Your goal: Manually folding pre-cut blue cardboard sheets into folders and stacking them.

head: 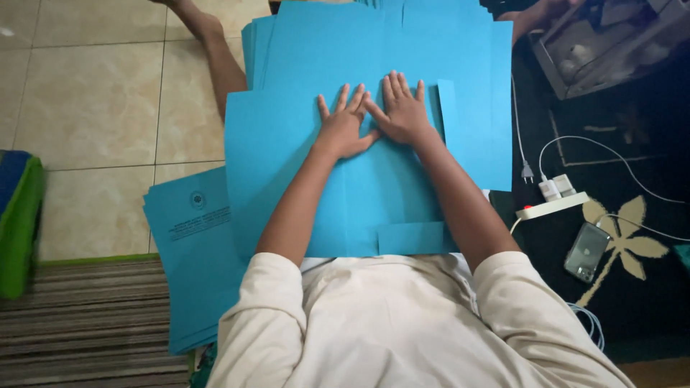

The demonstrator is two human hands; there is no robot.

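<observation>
Pressing flat, the open left hand [343,127] and right hand [402,111] lie on the blue sheet [287,165] beneath them.

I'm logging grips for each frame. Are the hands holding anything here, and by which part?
Nothing is gripped. The left hand and right hand lie flat, fingers spread, pressing the middle of the top blue sheet.
</observation>
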